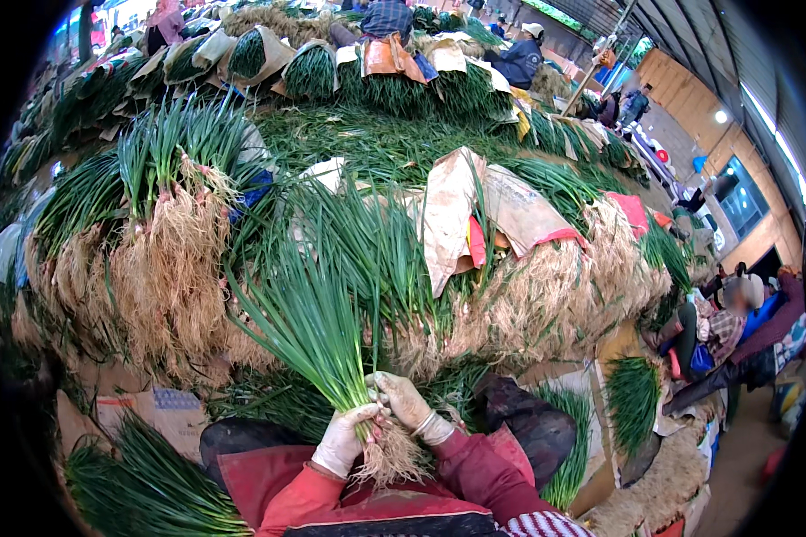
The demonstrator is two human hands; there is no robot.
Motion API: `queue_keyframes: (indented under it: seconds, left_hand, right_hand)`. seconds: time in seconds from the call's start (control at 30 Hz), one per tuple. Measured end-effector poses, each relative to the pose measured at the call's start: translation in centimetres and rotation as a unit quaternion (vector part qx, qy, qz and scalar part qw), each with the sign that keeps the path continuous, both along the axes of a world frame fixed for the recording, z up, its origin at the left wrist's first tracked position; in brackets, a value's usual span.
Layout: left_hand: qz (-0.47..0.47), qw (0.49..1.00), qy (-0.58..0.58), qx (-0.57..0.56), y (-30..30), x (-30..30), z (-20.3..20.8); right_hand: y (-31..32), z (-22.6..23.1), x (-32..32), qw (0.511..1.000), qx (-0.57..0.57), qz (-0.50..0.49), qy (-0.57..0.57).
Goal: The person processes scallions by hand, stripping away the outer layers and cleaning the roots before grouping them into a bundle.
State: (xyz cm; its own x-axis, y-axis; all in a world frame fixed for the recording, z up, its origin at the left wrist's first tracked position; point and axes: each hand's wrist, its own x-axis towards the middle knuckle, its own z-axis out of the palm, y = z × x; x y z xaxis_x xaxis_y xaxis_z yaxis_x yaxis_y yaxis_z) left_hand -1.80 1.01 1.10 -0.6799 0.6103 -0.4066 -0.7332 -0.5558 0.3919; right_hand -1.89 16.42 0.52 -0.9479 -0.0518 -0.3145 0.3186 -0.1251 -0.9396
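A bunch of spring onions (318, 327) stands tilted in front of me, its green leaves fanned up and to the left, its pale roots (394, 455) hanging over my lap. My left hand (342, 440), in a white glove, is wrapped round the bunch low at the white stem ends. Gloved as well, my right hand (403, 401) is closed against the same stem ends from the right, with its fingers bent at the bulbs. Whether it grips the bunch or only single stalks is too fine to make out.
Ahead lies a long heap of rooted spring onions (170, 268), partly covered by sacks (457, 215). Trimmed-looking green bundles lie at my lower left (143, 483) and right (631, 403). A co-worker (734, 313) sits at the right; other people sit farther back among more heaps.
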Motion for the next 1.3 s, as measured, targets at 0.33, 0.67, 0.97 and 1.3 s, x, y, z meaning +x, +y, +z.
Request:
queue_keyframes:
  seconds: [0.33, 0.67, 0.97, 1.3]
  left_hand:
    - [-0.027, 0.999, -0.002, 0.027, -0.4, 0.6, -0.8]
    - [-0.035, 0.999, 0.014, -0.024, -0.1, 0.6, -1.8]
    - [-0.010, 1.000, 0.005, -0.003, 0.4, 0.5, -1.6]
    - [-0.032, 0.999, 0.002, -0.024, 0.1, 0.6, -1.2]
  right_hand:
    - [4.5, -3.9, -1.5, 0.970, 0.239, -0.046, -0.003]
    - [2.4, -0.1, -0.7, 0.990, 0.132, 0.023, -0.052]
    - [1.0, -2.4, 0.6, 0.961, -0.240, -0.111, -0.084]
    - [1.3, 1.2, -2.0, 0.967, 0.221, -0.111, 0.054]
